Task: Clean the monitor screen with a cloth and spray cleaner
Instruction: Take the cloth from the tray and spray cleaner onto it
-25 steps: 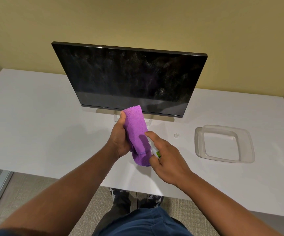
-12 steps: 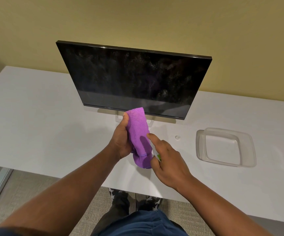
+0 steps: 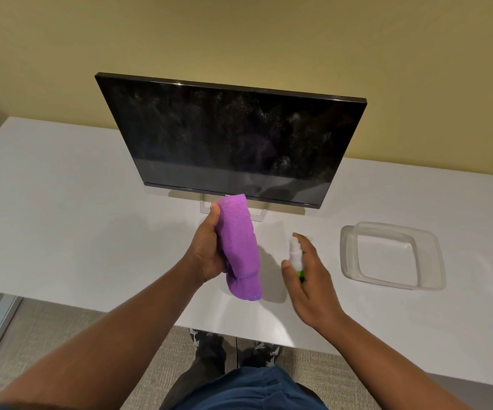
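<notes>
A black monitor [image 3: 233, 137] stands on the white desk [image 3: 62, 220], its dark screen speckled with dust and smears. My left hand [image 3: 206, 250] grips a folded purple cloth [image 3: 239, 247] just below the monitor's lower edge. To its right, my right hand [image 3: 310, 279] holds a small white spray bottle [image 3: 295, 254] with a green base, index finger resting on the nozzle top. A gap separates the bottle from the cloth.
A clear plastic tray [image 3: 434, 261] lies on the desk to the right of my hands. The monitor's clear stand [image 3: 261, 216] sits behind the cloth. A yellow wall rises behind the desk. My legs and shoes show below the desk's front edge.
My right hand with the spray bottle has drawn away to the right from the cloth. The left hand keeps the cloth in about the same place.
</notes>
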